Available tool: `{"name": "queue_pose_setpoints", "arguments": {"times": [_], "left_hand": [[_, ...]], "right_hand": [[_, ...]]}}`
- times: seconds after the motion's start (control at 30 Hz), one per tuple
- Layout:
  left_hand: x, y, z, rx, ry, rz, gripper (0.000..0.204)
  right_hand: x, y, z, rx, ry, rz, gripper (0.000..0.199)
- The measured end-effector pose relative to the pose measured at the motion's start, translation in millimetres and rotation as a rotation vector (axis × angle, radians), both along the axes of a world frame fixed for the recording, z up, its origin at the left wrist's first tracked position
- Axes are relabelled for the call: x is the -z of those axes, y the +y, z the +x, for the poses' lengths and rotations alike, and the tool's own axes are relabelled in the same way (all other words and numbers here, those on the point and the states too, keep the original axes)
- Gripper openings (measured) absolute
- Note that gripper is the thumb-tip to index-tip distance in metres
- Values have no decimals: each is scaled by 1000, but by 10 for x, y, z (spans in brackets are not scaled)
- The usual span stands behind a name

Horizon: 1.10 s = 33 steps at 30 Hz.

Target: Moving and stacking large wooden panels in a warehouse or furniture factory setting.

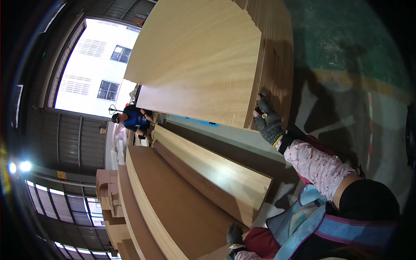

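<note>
My right hand (pixel 268 116), in a grey knitted fingerless glove, is at the near edge of a large pale plywood sheet (pixel 199 65). Its fingers curl over that edge, and the sheet lies on top of a tall stack of sheets (pixel 277 65). Low in the picture, my left hand (pixel 235 236) in a dark glove rests by the near end of a long brown-faced board (pixel 186 195). Its fingers are too small and dark to make out. Between the two hands, a long pale panel (pixel 216 167) stands raised beside the brown board.
A person in a blue vest (pixel 134 118) stands at the far end of the boards. Further boards (pixel 134 195) and stacked brown pieces (pixel 108 190) lie at the left. Green and grey floor (pixel 338 43) extends along the stack's right side. Behind is a wide bright doorway (pixel 95 65).
</note>
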<state>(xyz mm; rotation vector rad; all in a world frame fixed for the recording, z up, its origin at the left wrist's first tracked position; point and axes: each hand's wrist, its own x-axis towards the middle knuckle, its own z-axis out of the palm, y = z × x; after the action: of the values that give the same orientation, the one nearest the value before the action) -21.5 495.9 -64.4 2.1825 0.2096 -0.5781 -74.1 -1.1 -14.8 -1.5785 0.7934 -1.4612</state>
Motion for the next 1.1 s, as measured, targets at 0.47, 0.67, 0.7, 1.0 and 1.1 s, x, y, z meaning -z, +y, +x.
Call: {"name": "queue_pose_setpoints", "arguments": {"times": [0.47,0.67,0.7,1.0,1.1], "left_hand": [[-105,-262,-24,104,-86,214,28],[-54,-79,28,140,-101,208,32],[-115,-157,-2,168,-97,248,32],[-231,-249,-67,59,-74,18,24],[-54,-151,-40,49,-97,-143,23]], "right_hand": [[21,-43,53,-36,-4,-122,50],[-54,11,34,-95,-24,-214,47],[-26,-3,34,-88,-28,-216,47],[23,-42,116,-3,56,-217,52],[11,-58,71,-1,69,-202,52]]}}
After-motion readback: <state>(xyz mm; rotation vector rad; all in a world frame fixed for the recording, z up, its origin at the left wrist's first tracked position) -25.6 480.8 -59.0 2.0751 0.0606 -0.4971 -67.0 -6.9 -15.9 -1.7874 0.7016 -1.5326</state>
